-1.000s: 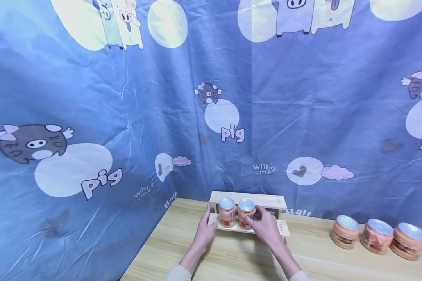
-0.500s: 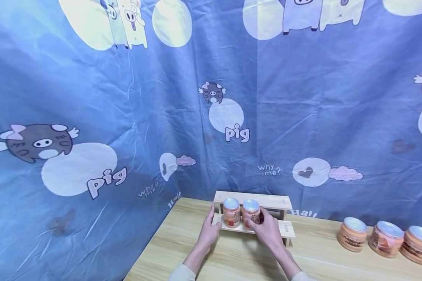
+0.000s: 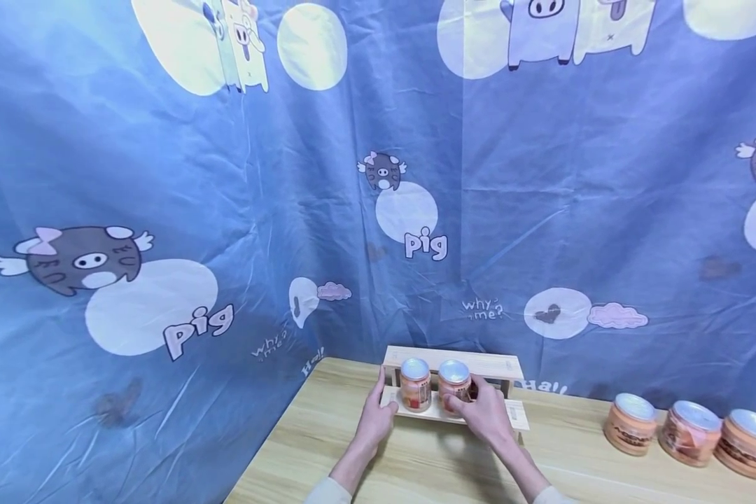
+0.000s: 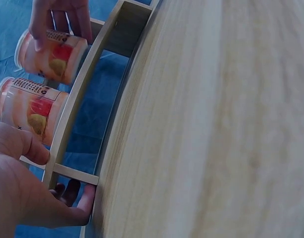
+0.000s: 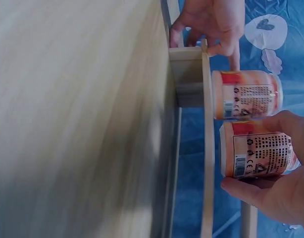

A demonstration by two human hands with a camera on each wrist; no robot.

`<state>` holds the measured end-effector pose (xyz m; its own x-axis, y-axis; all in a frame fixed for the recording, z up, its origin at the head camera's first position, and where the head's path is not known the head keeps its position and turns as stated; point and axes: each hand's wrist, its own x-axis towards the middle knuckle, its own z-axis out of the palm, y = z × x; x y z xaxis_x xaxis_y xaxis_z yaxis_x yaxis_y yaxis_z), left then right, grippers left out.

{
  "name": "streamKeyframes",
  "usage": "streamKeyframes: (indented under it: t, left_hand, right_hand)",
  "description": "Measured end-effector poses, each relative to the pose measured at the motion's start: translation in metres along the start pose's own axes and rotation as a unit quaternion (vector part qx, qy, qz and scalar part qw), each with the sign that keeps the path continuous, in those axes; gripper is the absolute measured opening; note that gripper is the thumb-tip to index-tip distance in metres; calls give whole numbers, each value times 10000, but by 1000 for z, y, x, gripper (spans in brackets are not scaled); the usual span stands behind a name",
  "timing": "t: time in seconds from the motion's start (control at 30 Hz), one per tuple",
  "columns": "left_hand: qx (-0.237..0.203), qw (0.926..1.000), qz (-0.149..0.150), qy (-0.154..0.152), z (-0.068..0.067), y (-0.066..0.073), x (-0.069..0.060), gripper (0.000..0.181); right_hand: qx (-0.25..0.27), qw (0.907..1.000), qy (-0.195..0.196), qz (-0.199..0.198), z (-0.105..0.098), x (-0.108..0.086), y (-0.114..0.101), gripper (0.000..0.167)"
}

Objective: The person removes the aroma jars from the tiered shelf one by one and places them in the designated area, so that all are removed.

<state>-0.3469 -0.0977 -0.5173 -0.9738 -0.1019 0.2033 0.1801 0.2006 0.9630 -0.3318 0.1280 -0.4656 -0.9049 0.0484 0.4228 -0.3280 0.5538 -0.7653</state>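
Between five and six o'clock in the head view, the pair of fruit cans [image 3: 415, 394] wore peach-orange labels with red and yellow fruit, below silver lids [image 3: 415, 368]. The trio of cans [image 3: 689, 435] at four o'clock was orange, dark-printed and silver-topped. The two-tier wooden stand [image 3: 479, 363] was pale cream; the tabletop [image 3: 324, 420], honey-toned with streaked grain. The blue curtain [image 3: 315, 182] bore white discs, a pink cloud [image 3: 617, 316] near three o'clock and a grey pig [image 3: 78, 262] at nine.

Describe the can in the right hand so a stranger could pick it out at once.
On the wooden table, in front of the blue curtain, is a two-tier wooden stand. At its lower tier, two silver-topped orange cans are side by side. Yours is the right-hand can in the head view, the only one gripped, by the right hand.
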Motion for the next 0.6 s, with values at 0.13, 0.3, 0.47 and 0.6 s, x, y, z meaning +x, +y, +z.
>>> streamKeyframes:
  t: [0.13, 0.3, 0.47, 0.6]
  left_hand:
    - [46, 10000, -14, -21, -1, -2, -1, 93]
    - [81, 10000, -2, -9, -1, -4, -3, 93]
    - [86, 9999, 88, -20, -1, -4, -5, 93]
    - [85, 9998, 173, -29, -1, -1, -4, 93]
  right_hand:
    - [-53, 10000, -31, 42, -13, -3, -4, 54]
    - [-52, 9999, -66, 80, -33, -12, -4, 57]
    - [-22, 10000, 32, 91, -53, -19, 2, 53]
    - [-74, 9998, 89, 183, -71, -25, 9, 55]
